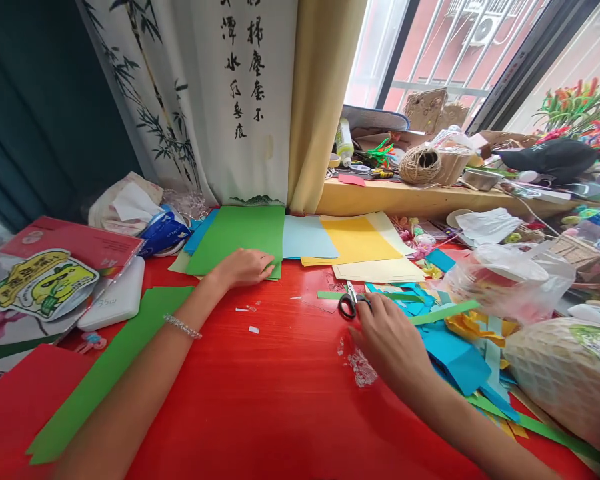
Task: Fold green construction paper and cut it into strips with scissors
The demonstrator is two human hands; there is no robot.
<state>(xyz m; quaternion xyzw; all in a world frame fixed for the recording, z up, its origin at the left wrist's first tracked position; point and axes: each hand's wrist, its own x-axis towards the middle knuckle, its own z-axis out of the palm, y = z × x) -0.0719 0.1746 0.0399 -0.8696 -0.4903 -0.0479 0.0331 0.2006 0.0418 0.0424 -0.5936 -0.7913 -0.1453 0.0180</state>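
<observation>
My left hand is at the lower right part of a sheet of green paper at the back of the table. Its fingers are bent and pressed together at the sheet's edge; the thumb is mostly hidden. My right hand has its fingers on the black handles of a pair of scissors, blades pointing away from me. Under the scissors lies a narrow green paper strip. To the left, long cut green paper pieces lie beneath my left forearm.
Light blue paper and yellow paper lie beside the green sheet. Blue paper scraps pile up at right, near a netted bundle and a plastic bag. A white box and red paper sit at left.
</observation>
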